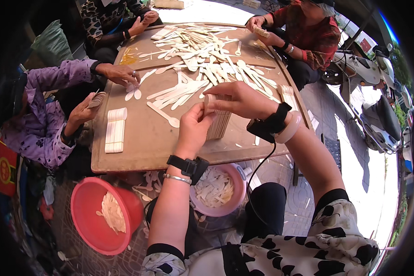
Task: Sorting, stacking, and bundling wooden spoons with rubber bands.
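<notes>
A thick stack of wooden spoons (pixel 220 124) stands on end near the front edge of the brown table, upright between my hands. My left hand (pixel 194 128) is closed on its upper left side, thumb and fingers pinching the edge. My right hand (pixel 244 99) arches over the top, its fingers curled against the same stack and hiding its upper end. Just beyond my hands lies a large loose heap of wooden spoons (pixel 202 55). One single spoon (pixel 163 114) lies to the left of the stack.
A banded bundle of spoons (pixel 116 130) lies at the table's left; another bundle (pixel 287 95) is by the right edge. Below the table (pixel 142 156) stand a red basin (pixel 80 221) and a pink bucket (pixel 238 195) holding wooden pieces. Three other people sit around, handling spoons.
</notes>
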A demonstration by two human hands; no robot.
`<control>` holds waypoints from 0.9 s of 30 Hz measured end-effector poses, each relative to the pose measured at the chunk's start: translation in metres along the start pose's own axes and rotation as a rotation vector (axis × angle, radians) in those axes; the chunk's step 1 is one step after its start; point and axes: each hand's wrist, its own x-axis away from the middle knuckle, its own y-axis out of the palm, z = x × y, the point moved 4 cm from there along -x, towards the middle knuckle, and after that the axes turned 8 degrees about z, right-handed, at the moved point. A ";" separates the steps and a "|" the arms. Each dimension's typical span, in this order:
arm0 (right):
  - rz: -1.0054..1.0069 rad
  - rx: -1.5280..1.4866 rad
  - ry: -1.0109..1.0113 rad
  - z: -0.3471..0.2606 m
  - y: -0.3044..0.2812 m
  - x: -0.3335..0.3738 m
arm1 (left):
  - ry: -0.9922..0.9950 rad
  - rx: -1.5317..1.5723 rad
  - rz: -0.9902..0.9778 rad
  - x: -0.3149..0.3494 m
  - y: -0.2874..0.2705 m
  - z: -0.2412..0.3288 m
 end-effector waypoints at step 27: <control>0.002 0.603 -0.195 0.101 0.062 0.051 | 0.233 -1.428 -0.476 0.010 -0.009 -0.042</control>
